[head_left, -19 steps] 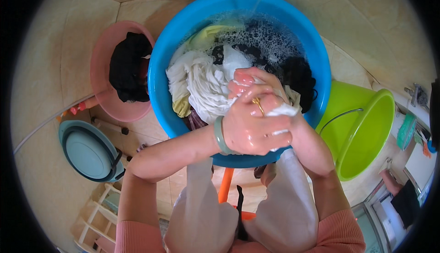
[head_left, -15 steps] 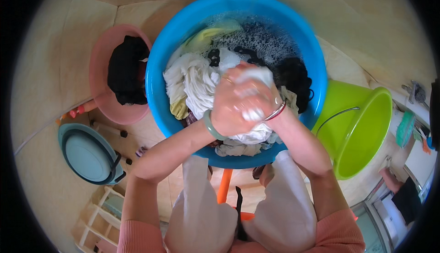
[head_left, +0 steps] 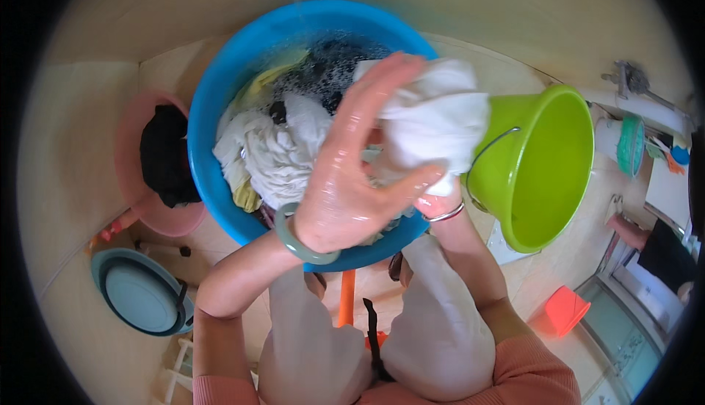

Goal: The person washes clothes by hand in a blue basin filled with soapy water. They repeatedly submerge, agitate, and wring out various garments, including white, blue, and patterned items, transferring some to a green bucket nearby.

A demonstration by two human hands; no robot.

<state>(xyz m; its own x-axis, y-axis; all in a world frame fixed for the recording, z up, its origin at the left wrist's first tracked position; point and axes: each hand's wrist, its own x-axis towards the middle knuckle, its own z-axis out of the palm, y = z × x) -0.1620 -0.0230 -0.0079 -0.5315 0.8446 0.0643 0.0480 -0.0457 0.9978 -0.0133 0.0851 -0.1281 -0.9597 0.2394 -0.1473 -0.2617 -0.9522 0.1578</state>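
White cloth (head_left: 444, 118) up in the air, right of the frame's centre, over the right rim of the blue tub (head_left: 200, 159) and overlapping the green bucket (head_left: 496, 120) in view. It's a wet-looking bunched lump, about as tall as wide, so no clear long axis; folds run loosely. Narrow lower end points to the bottom of the frame; upper-left bit pokes out left, behind the fingers.

Left hand (head_left: 352, 159), green bangle (head_left: 299, 240) on wrist, comes from lower left. Its grip is spread wide in a C: fingers angle to the upper right along the cloth's upper-left side, thumb stretched right across the lower part. Cloth sits against both; how firmly can't be told.

Right hand (head_left: 439, 203), silver bangle (head_left: 446, 212) on wrist, comes from lower right, under the cloth. Mostly hidden by cloth and the left thumb; can't tell how far its grip is closed.

In the tub: white laundry (head_left: 272, 159) at left, yellow cloth (head_left: 270, 78) toward upper left, sudsy water (head_left: 312, 82) at top. Bucket just right of the tub, mouth facing right. Far left, pink basin (head_left: 172, 221) with black garment (head_left: 163, 159); grey-blue basin (head_left: 139, 298) below. Orange-red bin (head_left: 567, 311) lower right.
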